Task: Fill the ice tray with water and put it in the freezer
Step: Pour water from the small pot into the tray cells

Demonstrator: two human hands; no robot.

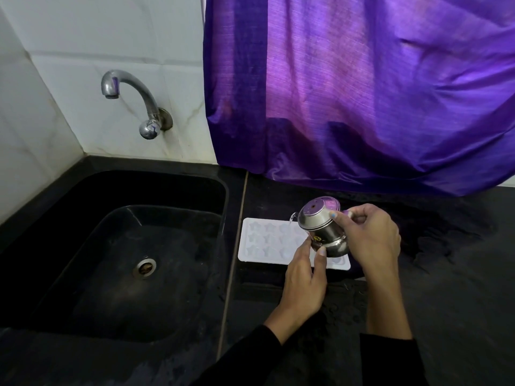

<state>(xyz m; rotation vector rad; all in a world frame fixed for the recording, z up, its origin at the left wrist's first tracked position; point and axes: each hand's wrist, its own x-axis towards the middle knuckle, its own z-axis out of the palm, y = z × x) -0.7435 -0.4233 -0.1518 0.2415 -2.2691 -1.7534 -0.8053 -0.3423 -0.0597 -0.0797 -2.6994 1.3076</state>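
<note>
On table (418,288), at 3 o'clock of sink (83,218): both hands, left (303,282) and right (373,238), grasp tilted steel cup (320,229), fingers curled round it, water falling onto ice tray (267,243).

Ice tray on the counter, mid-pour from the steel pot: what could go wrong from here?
1. The steel pot, tipped steeply by both the left hand and right hand, sends a thin stream toward the ice tray; it may overshoot the star cells onto the black counter.
2. The tray looks shallow, so carrying it full to the freezer could slop water.
3. The counter already looks wet near the tray, so it might slide.
</note>
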